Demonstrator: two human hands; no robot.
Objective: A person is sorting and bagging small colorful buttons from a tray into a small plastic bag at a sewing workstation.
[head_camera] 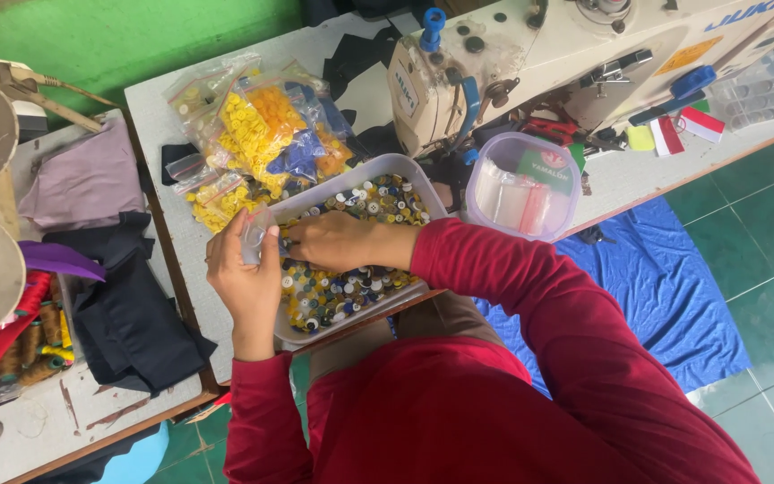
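Observation:
A clear rectangular tub (pixel 348 174) full of mixed buttons (pixel 333 296) sits on the white table in front of me. My left hand (pixel 245 273) holds a small clear plastic bag (pixel 255 231) at the tub's left rim. My right hand (pixel 335 240) lies over the buttons with its fingers closed at the bag's mouth; whether it pinches a button I cannot tell. Both arms wear red sleeves.
Clear bags of yellow, orange and blue buttons (pixel 262 134) lie behind the tub. A round lidded container (pixel 523 184) stands to the right, beside a cream sewing machine (pixel 530 63). Dark and purple cloth (pixel 109 269) is piled on the left table. A blue sheet (pixel 665 287) covers the green floor.

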